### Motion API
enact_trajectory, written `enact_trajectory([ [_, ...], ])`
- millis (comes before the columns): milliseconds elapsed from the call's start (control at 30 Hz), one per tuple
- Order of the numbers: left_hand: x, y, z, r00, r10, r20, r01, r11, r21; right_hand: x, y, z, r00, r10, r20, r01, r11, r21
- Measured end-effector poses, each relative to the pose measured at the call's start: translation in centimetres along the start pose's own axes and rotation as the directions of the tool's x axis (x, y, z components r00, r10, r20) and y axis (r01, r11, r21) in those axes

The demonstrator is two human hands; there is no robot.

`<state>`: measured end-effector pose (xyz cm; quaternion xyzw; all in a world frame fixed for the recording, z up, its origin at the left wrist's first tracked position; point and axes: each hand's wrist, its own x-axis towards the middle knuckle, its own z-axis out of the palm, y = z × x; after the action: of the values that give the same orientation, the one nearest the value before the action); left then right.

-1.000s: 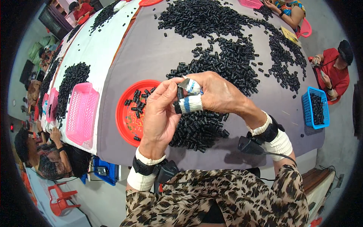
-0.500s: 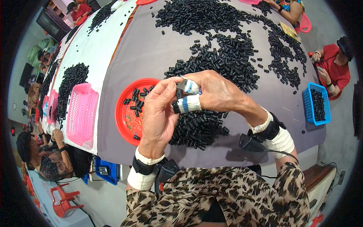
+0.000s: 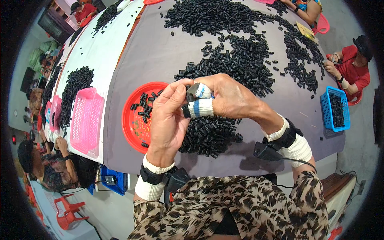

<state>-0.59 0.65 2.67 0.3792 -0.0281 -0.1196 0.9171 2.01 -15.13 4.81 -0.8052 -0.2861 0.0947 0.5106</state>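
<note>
My left hand [image 3: 170, 116] is closed, its thumb and fingertips pinching a small black ribbed piece [image 3: 189, 98], mostly hidden by the fingers. My right hand [image 3: 234, 94] is closed around a short blade [image 3: 193, 91] whose grip is wrapped in white material with blue marks. The blade meets the black piece, or lies just over it. A white knit finger sleeve [image 3: 201, 108] with a blue band covers one right finger. Below the hands spreads a pile of similar black pieces [image 3: 210, 138]. Left of them a red round tray [image 3: 129, 120] holds several black pieces and small coloured scraps.
A pink basket [image 3: 86, 120] stands left on the white cloth, a blue basket [image 3: 335, 129] with black pieces at the right edge. Larger black heaps [image 3: 212, 16] cover the far table. Co-workers sit around it, one in red [image 3: 356, 72] at right. Cables hang from my wrist straps.
My hands hold nearly the same place and grip, with the blade tilted slightly. The co-worker in red at right has reached toward the black pieces on the table.
</note>
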Motion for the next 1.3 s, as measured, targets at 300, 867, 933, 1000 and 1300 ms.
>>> enact_trajectory([
  [300,-0.2,-0.4,0.6,1.000,-0.012,0.027,0.016,0.991,-0.132,-0.4,0.4,-0.2,0.988,0.127,-0.085,-0.111,0.979,0.169],
  [867,0.5,-1.0,-0.3,0.997,-0.057,0.057,0.060,0.997,-0.048,-0.5,0.8,-0.8,0.999,0.040,-0.017,-0.040,0.999,0.016],
  [933,0.5,-0.9,-0.3,0.997,-0.058,0.041,0.060,0.998,-0.036,-0.4,0.7,-0.9,1.000,0.021,-0.005,-0.021,1.000,0.003],
  [1000,0.4,-0.8,-0.8,0.992,-0.069,0.105,0.075,0.996,-0.057,-0.4,0.6,-0.9,1.000,0.001,0.010,-0.001,1.000,-0.009],
  [1300,0.5,-1.0,-1.1,0.990,-0.074,0.121,0.083,0.994,-0.065,-0.3,0.6,-0.9,0.999,-0.024,0.028,0.025,0.999,-0.032],
])
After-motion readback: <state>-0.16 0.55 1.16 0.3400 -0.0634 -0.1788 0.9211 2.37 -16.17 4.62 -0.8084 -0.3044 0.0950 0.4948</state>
